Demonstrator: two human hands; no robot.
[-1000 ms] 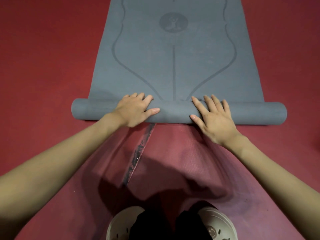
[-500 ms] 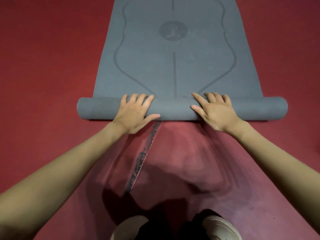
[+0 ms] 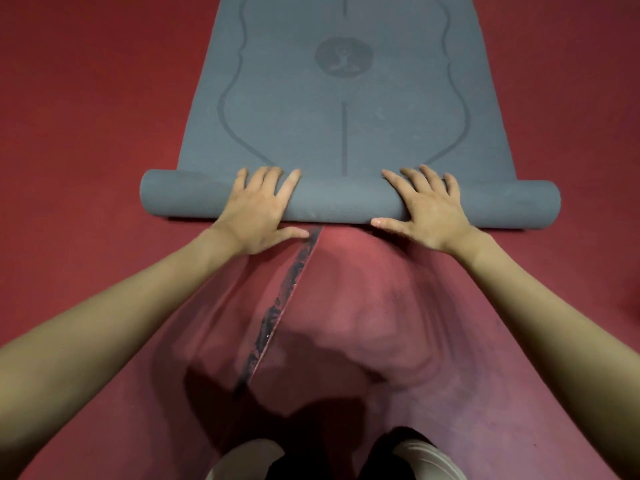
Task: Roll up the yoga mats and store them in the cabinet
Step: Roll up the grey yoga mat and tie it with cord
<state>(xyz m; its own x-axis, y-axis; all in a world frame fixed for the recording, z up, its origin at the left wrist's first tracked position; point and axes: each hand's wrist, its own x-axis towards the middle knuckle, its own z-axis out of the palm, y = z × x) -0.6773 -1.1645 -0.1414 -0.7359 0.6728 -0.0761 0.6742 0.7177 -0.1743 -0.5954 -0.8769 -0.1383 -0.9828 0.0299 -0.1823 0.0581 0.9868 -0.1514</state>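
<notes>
Lying on red floor [image 3: 86,133], grey yoga mat [image 3: 343,109] was seen partly rolled, roll nearest viewer. Left hand [image 3: 258,211] and right hand [image 3: 427,211] were pressed flat on roll, fingers straight and spread, nothing gripped. Dark seam [image 3: 280,306] was visible below.

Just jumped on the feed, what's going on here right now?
A person is rolling up a grey yoga mat on the red floor. Both hands lie on the rolled part, left hand and right hand, fingers spread flat over the top. Only the near end is rolled; most of the mat lies flat ahead. No cabinet is in view.
</notes>
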